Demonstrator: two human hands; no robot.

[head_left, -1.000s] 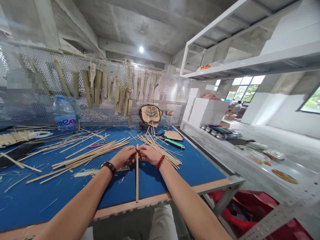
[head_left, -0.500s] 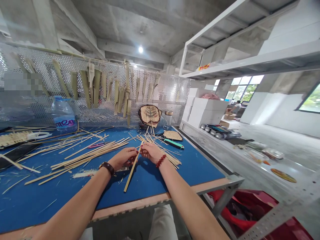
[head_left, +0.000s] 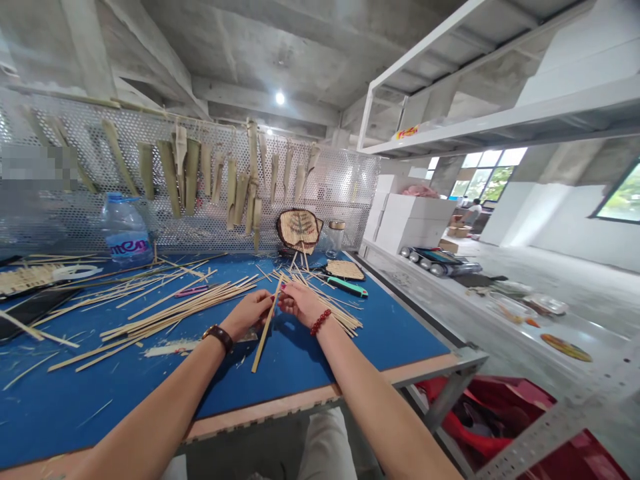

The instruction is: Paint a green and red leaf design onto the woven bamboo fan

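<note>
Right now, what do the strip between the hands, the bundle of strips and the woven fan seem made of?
The strip looks like raw split bamboo: pale, matt, straight-grained. The bundle of strips looks the same, with no visible coating. The woven fan seems plaited from similar strips; its darker pattern may be dyed, but it is too small to tell.

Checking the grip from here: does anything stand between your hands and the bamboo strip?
Nothing visible does. The bamboo strip rises between the left hand and right hand, touching the right hand's fingers. The loose bamboo strips lie beyond the right hand, not between.
</note>
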